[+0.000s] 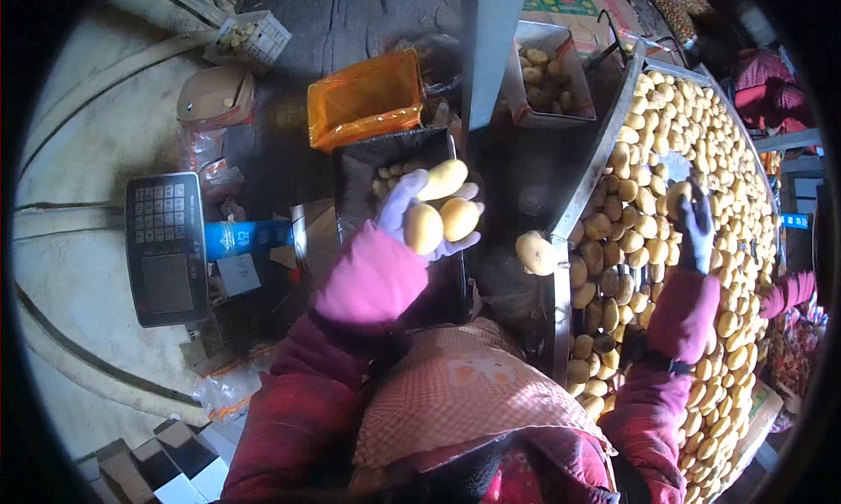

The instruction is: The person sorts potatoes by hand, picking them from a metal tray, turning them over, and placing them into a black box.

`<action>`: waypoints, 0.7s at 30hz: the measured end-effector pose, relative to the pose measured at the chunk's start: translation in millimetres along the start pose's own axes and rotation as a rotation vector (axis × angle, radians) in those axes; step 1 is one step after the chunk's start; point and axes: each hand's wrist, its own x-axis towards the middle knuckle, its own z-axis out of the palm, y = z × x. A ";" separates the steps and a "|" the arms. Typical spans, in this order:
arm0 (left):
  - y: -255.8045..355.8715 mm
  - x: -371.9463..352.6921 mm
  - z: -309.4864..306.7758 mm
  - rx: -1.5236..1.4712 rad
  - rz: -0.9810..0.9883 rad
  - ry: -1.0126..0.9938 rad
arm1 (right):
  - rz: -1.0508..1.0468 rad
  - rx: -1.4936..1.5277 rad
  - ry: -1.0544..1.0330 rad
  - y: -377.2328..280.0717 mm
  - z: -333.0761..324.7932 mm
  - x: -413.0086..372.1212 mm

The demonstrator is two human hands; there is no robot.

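Note:
My left hand, in a pale lilac glove, is palm up and cups three potatoes. It is above a black-lined box with small potatoes inside. My right hand, also gloved, reaches over the roller sorting table, its fingers curled on a potato. Many loose potatoes cover that table around it. One larger potato shows at the table's left metal edge, between my two hands.
An orange-lined crate stands beyond the black box. A digital scale is on the left. White crates of potatoes stand farther back. A metal post rises near the table. Another person's sleeve shows at far right.

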 end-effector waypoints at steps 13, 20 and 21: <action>16.4 -27.9 -18.4 -0.124 0.319 -0.128 | 0.482 1.186 -0.854 -155.5 231.8 -180.2; 36.1 -65.0 -12.1 0.015 0.376 0.006 | 0.652 1.269 -0.907 -155.1 289.9 -179.8; 39.5 -69.1 -14.9 0.009 0.347 0.000 | 0.621 1.277 -0.955 -159.0 295.7 -181.4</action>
